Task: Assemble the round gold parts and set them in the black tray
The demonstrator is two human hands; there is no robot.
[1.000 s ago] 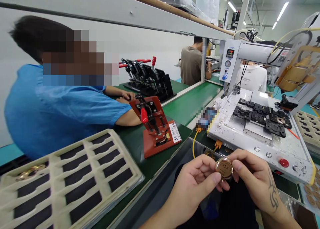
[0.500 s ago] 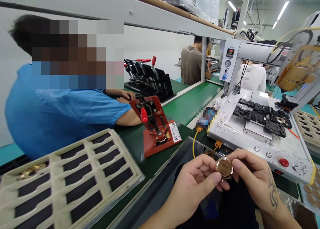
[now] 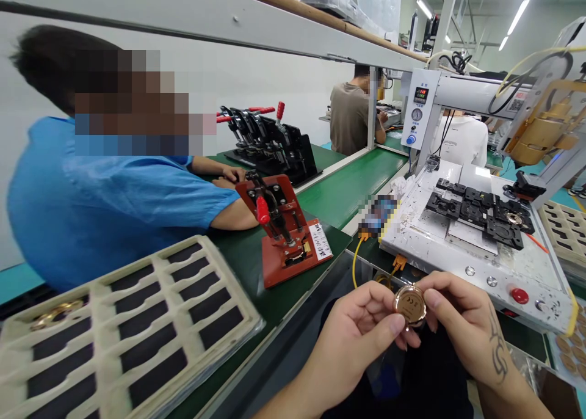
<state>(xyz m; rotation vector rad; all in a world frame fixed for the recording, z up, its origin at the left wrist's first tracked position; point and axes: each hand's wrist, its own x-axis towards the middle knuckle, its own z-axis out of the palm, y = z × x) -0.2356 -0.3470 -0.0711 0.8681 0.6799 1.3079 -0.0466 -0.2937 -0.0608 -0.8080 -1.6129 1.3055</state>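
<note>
My forearms run off the bottom edge, and the lower part of the round gold disc (image 3: 410,305) is tucked behind my fingertips, so I cannot see its whole rim; whatever hangs under it is lost against the dark of my lap. The marks on its face are too small to read. I hold the disc between both hands, low and in front of me, just below the near edge of the white machine table (image 3: 462,257). My left hand (image 3: 359,339) pinches it from the left, thumb pressed near its lower edge, fingers curled close; my right hand (image 3: 462,327) grips its right side with thumb and forefinger drawn narrow around it. The disc is shiny, copper-gold, with a paler ring round a flat brown centre. To my left sit a red clamp jig (image 3: 284,233) and a cream tray (image 3: 132,327), cut off by the frame, beside a person in a blue shirt (image 3: 105,205).
</note>
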